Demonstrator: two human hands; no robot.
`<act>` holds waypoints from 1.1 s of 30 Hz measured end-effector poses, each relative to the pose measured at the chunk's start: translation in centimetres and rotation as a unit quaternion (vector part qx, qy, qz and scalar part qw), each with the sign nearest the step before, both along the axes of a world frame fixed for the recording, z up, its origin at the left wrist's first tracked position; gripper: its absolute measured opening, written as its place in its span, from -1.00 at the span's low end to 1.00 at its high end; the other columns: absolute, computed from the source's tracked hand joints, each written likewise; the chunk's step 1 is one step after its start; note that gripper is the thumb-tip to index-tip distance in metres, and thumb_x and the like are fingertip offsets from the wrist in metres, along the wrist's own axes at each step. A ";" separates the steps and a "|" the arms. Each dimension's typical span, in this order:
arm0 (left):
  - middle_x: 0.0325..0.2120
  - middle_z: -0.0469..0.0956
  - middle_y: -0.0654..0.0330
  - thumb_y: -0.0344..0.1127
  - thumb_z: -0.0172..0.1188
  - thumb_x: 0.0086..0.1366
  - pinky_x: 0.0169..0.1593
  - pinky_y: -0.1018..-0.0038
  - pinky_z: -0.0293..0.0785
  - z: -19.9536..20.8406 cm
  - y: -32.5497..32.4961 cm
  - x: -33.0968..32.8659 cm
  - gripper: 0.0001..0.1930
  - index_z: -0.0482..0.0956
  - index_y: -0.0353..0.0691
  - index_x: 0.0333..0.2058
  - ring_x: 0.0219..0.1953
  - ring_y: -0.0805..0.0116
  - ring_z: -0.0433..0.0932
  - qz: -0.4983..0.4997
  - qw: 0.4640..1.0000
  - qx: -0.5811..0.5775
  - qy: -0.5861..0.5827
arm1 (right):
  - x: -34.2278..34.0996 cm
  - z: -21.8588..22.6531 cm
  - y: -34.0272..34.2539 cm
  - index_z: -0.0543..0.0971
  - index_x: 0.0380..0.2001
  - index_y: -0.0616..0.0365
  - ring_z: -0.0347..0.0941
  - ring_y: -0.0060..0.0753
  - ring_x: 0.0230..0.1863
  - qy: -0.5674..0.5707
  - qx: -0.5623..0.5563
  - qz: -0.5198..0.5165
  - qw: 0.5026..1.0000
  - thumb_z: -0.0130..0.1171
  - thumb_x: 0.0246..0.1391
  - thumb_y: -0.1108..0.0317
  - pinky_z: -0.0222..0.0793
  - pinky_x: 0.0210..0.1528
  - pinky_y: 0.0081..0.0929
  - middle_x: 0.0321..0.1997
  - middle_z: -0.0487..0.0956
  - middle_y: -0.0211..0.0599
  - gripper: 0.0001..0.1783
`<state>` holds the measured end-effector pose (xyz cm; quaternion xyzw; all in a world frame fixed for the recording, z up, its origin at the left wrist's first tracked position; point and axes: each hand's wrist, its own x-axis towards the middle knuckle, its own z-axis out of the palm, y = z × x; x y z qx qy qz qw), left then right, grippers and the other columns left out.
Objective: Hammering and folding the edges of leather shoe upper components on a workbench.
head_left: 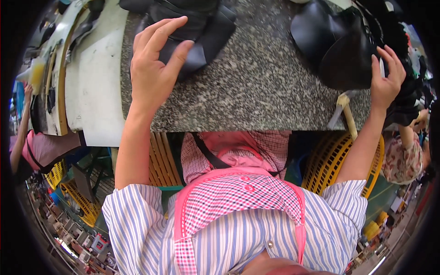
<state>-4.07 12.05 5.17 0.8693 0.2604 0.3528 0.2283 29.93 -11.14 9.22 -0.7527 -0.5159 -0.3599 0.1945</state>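
My left hand (pixel 156 64) is raised over the left part of the speckled stone worktop (pixel 261 78), thumb and fingers spread in a loose curve. Just beyond and beneath it lie smooth black leather-like pieces (pixel 215 34), partly hidden by the fingers. My right hand (pixel 389 80) is at the worktop's right end, fingers bent and thumb a little apart from them. Its tips are beside the edge of a rounded black leather-like piece (pixel 348 59); whether they touch is unclear. Nothing shows between the fingers.
A hammer with a wooden handle (pixel 349 120) sits at the front right edge. Yellow plastic baskets (pixel 327 158) stand below. A white board (pixel 98 68) adjoins the worktop on the left. Dark material (pixel 403 103) is heaped at right. Other people's arms (pixel 24 114) show at both sides.
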 end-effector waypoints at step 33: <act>0.00 0.38 0.13 -0.16 0.32 -0.11 -0.01 0.19 0.23 -3.3 -2.8 -0.5 -0.48 0.47 -0.16 -0.11 0.08 0.07 0.27 -0.061 0.964 0.151 0.212 | -13.9 -8.5 14.0 0.52 -0.15 -0.06 0.27 -0.22 0.05 0.235 -0.028 0.292 0.927 0.17 -0.09 0.10 0.15 0.04 -0.24 0.00 0.46 -0.37 -0.61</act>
